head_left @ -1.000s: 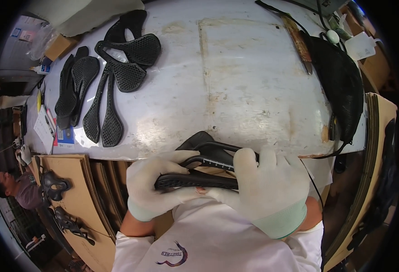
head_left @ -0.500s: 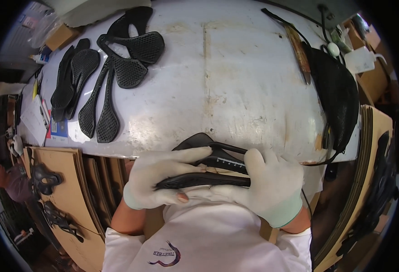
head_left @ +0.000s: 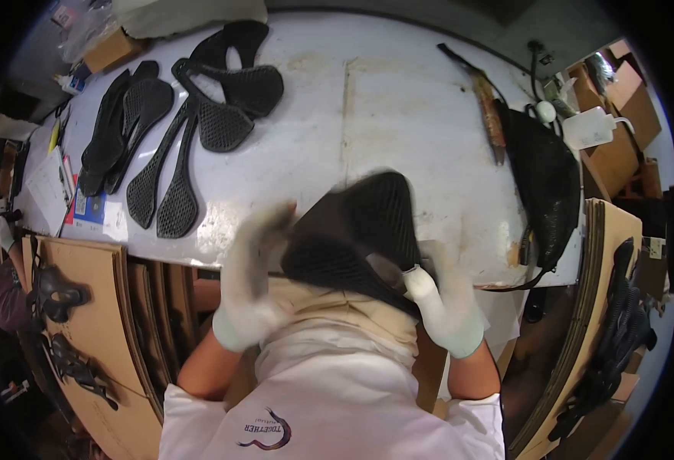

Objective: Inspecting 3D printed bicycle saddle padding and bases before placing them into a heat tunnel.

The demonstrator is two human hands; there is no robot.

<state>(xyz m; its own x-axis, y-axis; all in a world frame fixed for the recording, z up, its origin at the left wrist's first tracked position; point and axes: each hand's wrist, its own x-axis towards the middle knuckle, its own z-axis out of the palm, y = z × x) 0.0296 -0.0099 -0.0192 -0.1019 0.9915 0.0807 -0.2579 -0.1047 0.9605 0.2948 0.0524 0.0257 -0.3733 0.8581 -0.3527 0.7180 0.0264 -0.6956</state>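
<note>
While both gloved hands are gripping the black mesh saddle shell [head_left: 356, 234] at the near table [head_left: 398, 115] edge, the left hand [head_left: 251, 280] is wrapping curled fingers round its left rim and the right hand [head_left: 440, 299] is pinching its right side, likely tilting it for inspection; similar shells [head_left: 176, 130] are lying far left.
</note>
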